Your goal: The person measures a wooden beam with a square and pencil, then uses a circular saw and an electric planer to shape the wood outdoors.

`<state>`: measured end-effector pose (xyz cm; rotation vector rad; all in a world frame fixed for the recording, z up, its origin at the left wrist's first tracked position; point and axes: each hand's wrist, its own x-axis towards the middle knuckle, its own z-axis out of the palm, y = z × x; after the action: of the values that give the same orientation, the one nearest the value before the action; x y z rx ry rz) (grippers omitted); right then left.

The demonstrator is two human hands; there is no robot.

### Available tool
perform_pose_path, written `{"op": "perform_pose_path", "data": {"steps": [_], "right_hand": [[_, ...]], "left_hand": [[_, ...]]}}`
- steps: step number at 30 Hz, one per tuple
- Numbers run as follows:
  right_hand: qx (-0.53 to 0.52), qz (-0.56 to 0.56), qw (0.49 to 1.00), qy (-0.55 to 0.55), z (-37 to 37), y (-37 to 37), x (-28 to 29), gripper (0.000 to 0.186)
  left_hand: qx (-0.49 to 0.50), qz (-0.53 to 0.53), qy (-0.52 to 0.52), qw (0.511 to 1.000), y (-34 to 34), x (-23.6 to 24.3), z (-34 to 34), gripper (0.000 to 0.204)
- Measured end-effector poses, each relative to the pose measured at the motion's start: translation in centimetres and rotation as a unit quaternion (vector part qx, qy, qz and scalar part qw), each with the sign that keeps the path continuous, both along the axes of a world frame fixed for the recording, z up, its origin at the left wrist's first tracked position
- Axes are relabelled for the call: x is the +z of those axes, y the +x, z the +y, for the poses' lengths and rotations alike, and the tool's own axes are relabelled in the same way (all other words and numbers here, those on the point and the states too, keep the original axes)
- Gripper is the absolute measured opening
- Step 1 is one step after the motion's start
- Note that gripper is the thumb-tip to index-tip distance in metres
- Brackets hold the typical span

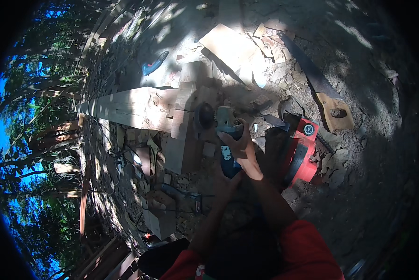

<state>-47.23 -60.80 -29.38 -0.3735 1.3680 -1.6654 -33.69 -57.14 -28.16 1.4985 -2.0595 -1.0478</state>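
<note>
Both my hands are on an angle grinder [227, 157] with a grey gear head and a dark blue body. My right hand [243, 150] wraps around its front part, just behind the head. Lower down, my left hand [229, 185] closes on the rear of the body, partly in shadow. The grinder's dark round disc [204, 115] faces left, up against or very close to the side of a wooden beam [184, 126]; I cannot tell whether they touch. This beam crosses the end of a long pale timber [134, 106] that runs off to the left.
A red-and-black power tool [302, 156] lies at right, with a wooden-handled handsaw [333, 111] beyond it. A pale board [230, 49] and wood scraps lie ahead. Another blue power tool [181, 192] and a wood block [159, 219] are at lower left, among cords. A blue shoe-like object [155, 63] lies farther off.
</note>
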Motion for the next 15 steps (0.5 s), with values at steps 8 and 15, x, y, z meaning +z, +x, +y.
{"op": "perform_pose_path", "data": {"steps": [8, 15], "right_hand": [[-0.014, -0.020, 0.999, -0.043, 3.6, 4.9, -2.9, 0.082], [-0.021, -0.020, 1.000, -0.012, 0.1, 0.8, 0.0, 0.083]], "left_hand": [[0.033, 0.041, 0.068, 0.996, 2.7, 0.4, 3.9, 0.079], [0.029, 0.032, 0.107, 0.993, 0.1, 1.0, -0.2, 0.084]]}}
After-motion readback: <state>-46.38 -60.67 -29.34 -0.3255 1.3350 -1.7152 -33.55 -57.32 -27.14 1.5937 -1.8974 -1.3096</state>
